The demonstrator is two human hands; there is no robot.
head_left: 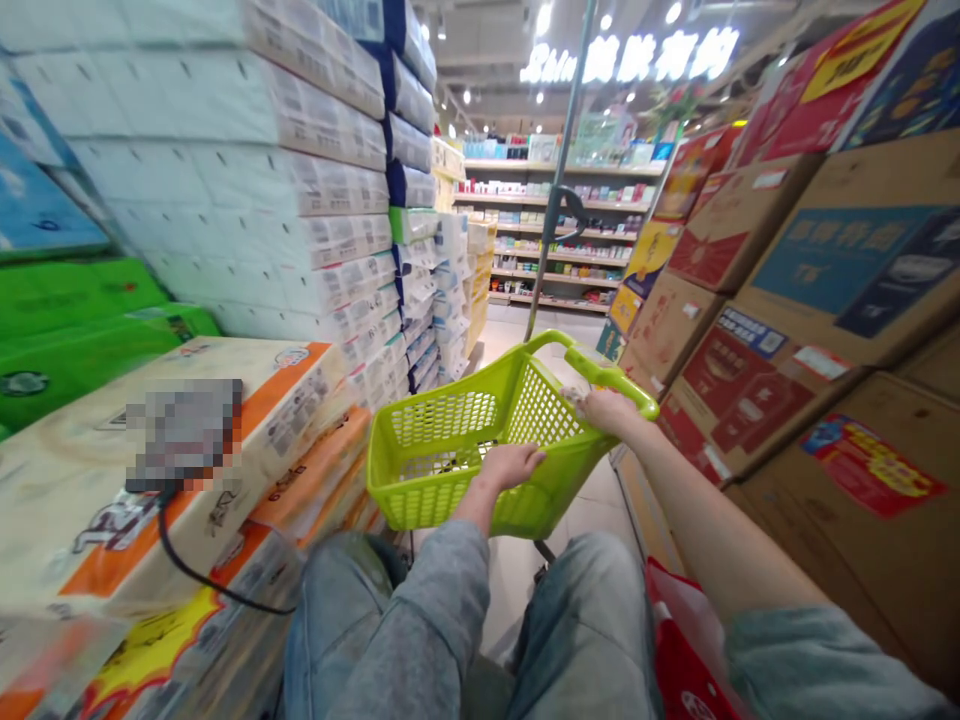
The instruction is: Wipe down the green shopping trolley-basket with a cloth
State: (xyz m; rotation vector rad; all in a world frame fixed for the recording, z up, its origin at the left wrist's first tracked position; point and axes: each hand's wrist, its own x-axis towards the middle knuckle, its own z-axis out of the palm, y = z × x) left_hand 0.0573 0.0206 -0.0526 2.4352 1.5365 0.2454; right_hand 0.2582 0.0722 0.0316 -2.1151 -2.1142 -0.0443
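Left hand (510,467) — fingers (529,460) pressed together, resting flat on the near rim of a lime-green plastic mesh trolley basket (442,425) | right hand (609,412) — fingers (574,400) curled over its lime-green handle (615,378) | basket between white plastic-wrapped tissue stacks (322,240) and red-printed brown cardboard cartons (750,390)

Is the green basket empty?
Yes, seemingly: the basket shows only bare mesh inside, though the left hand hides part of it.
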